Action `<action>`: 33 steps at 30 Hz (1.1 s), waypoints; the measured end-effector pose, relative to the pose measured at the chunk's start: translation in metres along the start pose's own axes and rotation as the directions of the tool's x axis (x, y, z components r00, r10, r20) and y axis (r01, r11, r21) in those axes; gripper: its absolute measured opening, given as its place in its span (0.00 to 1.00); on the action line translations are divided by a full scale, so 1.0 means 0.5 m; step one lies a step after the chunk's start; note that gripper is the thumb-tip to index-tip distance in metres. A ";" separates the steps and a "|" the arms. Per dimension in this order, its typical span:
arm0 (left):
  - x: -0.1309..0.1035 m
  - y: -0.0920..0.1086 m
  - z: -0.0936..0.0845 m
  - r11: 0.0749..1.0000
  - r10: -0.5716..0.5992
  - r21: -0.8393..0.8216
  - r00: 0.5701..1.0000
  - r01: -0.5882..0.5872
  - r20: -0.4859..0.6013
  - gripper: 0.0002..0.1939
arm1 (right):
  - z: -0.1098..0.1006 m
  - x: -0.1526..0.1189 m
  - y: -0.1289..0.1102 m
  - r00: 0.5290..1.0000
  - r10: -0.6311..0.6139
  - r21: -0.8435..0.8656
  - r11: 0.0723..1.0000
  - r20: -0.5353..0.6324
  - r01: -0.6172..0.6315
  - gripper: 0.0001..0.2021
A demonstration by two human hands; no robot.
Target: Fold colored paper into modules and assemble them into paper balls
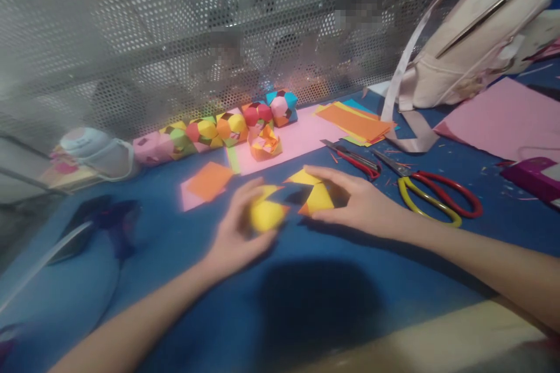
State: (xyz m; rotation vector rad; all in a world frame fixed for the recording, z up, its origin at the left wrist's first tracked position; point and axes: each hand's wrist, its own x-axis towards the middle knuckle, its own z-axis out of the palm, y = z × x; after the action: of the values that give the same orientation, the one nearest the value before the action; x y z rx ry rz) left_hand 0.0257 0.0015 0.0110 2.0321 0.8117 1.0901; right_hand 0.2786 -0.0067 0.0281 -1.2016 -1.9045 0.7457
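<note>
My left hand (238,224) is closed around a yellow folded paper piece (266,215) with orange tips, its near face rounded and slightly blurred. Opposite it, my right hand (354,201) grips another yellow folded paper piece (320,197), also tipped with orange. A small gap separates the two pieces, both held low over the blue table (210,315). Beyond them, an orange folded paper piece (266,144) rests on a pink sheet (301,140). Behind that stands a row of multicoloured paper balls (231,127).
Large scissors (431,189) with red and yellow handles lie right of my hands, beside a red-handled cutting tool (354,161). Paper stacks (356,122) and square sheets (209,182) lie around. A blurred glue gun (118,218) sits left. A pale bag (472,41) leans against the perforated metal panel (175,29).
</note>
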 end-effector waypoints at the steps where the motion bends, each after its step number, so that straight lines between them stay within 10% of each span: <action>1: -0.001 0.002 -0.001 1.000 0.021 -0.013 1.000 -0.021 0.005 0.27 | 0.004 -0.004 0.002 0.999 -0.051 -0.020 0.998 -0.018 0.051 0.32; 6: -0.005 0.003 -0.005 0.999 0.050 -0.010 0.998 -0.050 0.037 0.29 | 0.014 -0.014 0.011 0.975 -0.221 -0.079 0.972 0.001 0.220 0.32; 20: -0.005 0.011 -0.002 0.997 0.039 0.065 0.999 -0.040 0.024 0.29 | 0.037 -0.028 0.001 0.989 -0.146 -0.065 0.987 -0.019 0.144 0.35; 33: -0.014 0.005 -0.004 0.933 0.219 0.277 0.973 -0.230 0.071 0.36 | 0.049 -0.044 0.005 0.942 -0.335 -0.158 0.931 -0.014 0.329 0.37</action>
State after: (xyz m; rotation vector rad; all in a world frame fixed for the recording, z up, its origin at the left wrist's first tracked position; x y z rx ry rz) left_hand 0.0213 -0.0049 0.0106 2.4292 0.7639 1.1040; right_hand 0.2656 -0.0278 0.0063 -0.9380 -2.0903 0.3957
